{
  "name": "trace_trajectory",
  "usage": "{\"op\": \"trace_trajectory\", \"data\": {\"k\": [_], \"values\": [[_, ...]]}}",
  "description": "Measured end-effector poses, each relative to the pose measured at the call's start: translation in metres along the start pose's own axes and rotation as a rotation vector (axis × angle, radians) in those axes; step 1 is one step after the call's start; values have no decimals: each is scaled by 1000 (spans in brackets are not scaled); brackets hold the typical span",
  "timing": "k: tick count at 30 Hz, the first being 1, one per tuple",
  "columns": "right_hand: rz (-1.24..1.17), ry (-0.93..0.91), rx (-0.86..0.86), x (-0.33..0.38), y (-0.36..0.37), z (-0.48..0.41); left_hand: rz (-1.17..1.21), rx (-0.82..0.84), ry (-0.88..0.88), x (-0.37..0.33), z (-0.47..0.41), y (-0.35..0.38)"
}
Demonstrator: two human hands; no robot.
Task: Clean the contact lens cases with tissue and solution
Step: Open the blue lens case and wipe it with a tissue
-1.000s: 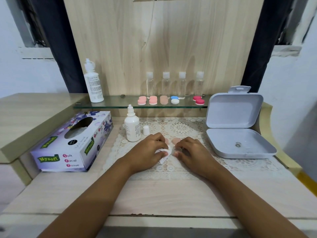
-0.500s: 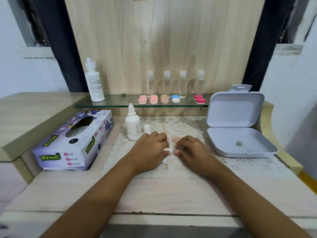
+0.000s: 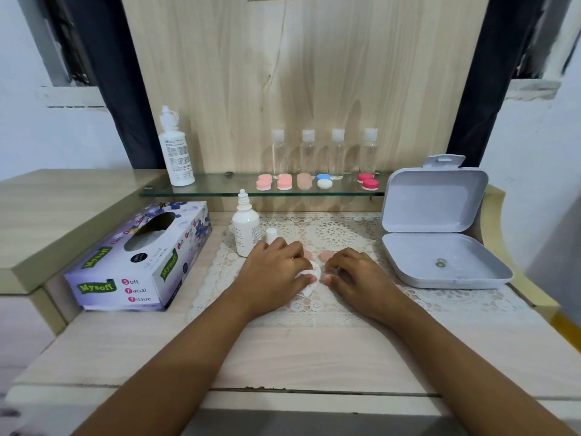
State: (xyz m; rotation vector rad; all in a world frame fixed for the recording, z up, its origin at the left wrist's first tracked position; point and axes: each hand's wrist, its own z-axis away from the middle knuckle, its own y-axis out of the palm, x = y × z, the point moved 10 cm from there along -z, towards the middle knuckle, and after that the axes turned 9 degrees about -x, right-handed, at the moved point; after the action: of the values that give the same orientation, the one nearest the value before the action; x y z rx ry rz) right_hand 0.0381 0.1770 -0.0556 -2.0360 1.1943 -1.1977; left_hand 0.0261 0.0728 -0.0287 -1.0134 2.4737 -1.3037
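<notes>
The left hand [image 3: 273, 275] pinches a wad of tissue [image 3: 312, 276] on the bench [image 3: 314, 350]. The right hand [image 3: 356, 275] curls beside it, and what its grip holds is hidden. Peach lens case [image 3: 327, 255] pieces, probably caps, lie just beyond the fingers. The tissue box [image 3: 141, 259] reads "Mysoft Soft Facial Tissue" (the solution bottle [image 3: 246, 229] print is too small to read).

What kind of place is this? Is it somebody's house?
Probably a small dressing table at home, set up for contact lens care: a glass shelf holds colourful lens cases and clear bottles, and a tissue box sits beside a lace mat.
</notes>
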Motion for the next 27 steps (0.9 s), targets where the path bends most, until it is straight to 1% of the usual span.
{"op": "trace_trajectory", "data": {"k": [2,4,7,9,11,13,16,18,22,25,27], "values": [[8,5,8,0,0,0,5,-13,33,-4,-2,0],[13,14,22,0,1,1,66,-16,44,-8,-3,2],[10,37,44,0,2,1,266,63,-66,-2,-2,13],[4,44,49,0,1,2,398,77,-141,2,0,16],[3,43,44,0,1,2,452,76,-181,6,3,16],[4,41,35,0,1,2,396,85,-168,9,4,16],[4,44,41,1,0,2,209,60,-67,5,2,10],[9,48,44,1,1,1,184,38,-48,3,1,7],[14,50,53,2,1,2,360,54,-110,6,2,12],[14,60,43,2,0,3,537,102,-210,12,4,22],[13,70,19,0,-1,3,626,95,-272,15,5,24]]}}
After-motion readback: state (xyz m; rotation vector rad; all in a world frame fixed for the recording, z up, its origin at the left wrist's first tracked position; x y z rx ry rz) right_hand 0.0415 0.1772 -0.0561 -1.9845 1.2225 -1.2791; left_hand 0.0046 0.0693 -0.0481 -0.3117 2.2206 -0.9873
